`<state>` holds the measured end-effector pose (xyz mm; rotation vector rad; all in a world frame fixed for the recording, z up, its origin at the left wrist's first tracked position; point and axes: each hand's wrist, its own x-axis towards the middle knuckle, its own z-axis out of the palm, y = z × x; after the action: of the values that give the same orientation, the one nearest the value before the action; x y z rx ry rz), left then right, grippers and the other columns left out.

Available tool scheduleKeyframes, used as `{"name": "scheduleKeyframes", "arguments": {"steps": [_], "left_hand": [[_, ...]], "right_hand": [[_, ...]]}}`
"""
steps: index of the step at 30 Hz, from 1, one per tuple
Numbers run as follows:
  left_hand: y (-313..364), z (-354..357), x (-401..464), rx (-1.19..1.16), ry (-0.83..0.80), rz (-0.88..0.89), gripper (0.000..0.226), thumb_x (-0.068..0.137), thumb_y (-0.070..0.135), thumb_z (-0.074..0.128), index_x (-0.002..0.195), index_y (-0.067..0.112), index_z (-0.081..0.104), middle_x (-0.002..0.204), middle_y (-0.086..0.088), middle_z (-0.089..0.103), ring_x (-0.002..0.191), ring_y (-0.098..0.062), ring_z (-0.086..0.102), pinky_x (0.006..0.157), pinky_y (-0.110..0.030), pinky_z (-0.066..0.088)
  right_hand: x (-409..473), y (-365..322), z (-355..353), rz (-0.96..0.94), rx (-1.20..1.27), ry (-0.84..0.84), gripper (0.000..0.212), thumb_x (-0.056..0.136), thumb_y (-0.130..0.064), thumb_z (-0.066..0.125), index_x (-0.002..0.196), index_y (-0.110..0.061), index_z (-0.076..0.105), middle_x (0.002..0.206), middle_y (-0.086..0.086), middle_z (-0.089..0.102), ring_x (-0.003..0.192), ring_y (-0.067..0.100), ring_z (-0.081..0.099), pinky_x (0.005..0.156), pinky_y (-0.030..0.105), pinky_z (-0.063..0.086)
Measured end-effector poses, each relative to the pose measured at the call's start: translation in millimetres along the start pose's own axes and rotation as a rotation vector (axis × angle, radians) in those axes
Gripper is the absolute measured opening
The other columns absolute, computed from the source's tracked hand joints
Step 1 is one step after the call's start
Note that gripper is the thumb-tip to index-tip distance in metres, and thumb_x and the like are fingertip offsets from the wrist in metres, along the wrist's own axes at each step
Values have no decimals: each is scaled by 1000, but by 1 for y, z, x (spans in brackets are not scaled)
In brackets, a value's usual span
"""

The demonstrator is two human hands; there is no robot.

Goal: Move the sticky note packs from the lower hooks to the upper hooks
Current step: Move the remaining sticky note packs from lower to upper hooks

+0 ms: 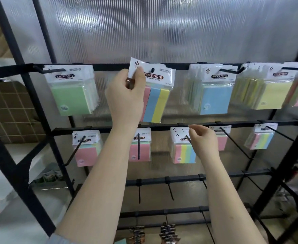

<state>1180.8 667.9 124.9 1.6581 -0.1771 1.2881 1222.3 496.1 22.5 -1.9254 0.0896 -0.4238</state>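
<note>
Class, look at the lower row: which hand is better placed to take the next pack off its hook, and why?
Right. The right hand is beside the striped lower pack, holding nothing; the left hand grips a pack at the upper hook.

Rack (162,127): black metal bars, matt. Hooks (138,147): thin black metal wire, matt, w/ a rubbery-looking cap on one tip. Back panel (144,32): ribbed translucent plastic, slight sheen. Sticky note packs (155,95): pastel paper pads in clear glossy plastic wrap, crinkly at edges, w/ white printed header cards. Cardboard boxes (7,106), matt brown, at left.
</note>
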Motion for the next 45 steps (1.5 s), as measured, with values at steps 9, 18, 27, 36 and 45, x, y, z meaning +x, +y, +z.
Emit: {"name": "scheduleKeyframes", "arguments": {"steps": [9,18,27,36,45], "left_hand": [[-19,7,4,6,-70,-108,32,96,32,53,66,19,49,61,1,53,55,-3,44,54,-25,43],[-39,17,25,102,-120,-121,41,92,34,59,60,22,36,54,11,37,46,0,35,46,-16,27],[-55,26,32,105,-53,-94,37,85,38,67,69,7,52,67,-4,49,58,-10,35,50,-15,29],[-68,-6,15,164,-114,-117,14,90,31,62,84,20,55,75,14,54,68,2,49,64,-6,39],[-73,-41,6,199,-165,-143,13,91,28,61,84,19,57,73,18,53,69,5,50,65,-2,39]], "right_hand": [[-1,1,4,-8,-43,-38,31,94,-13,47,120,-11,63,117,2,66,108,14,58,86,24,44],[1,3,6,-24,-103,-46,30,95,-15,48,122,-12,62,119,1,65,95,7,52,82,21,41],[5,-4,16,-40,-135,-38,32,96,-17,47,123,-12,61,121,1,64,111,16,57,85,23,41],[0,-2,44,-44,-138,-112,32,96,-15,46,124,-11,61,119,3,65,87,10,54,71,16,41],[-16,-4,75,11,-62,-133,32,96,-16,48,126,-11,59,124,3,62,108,14,57,87,23,42]]}}
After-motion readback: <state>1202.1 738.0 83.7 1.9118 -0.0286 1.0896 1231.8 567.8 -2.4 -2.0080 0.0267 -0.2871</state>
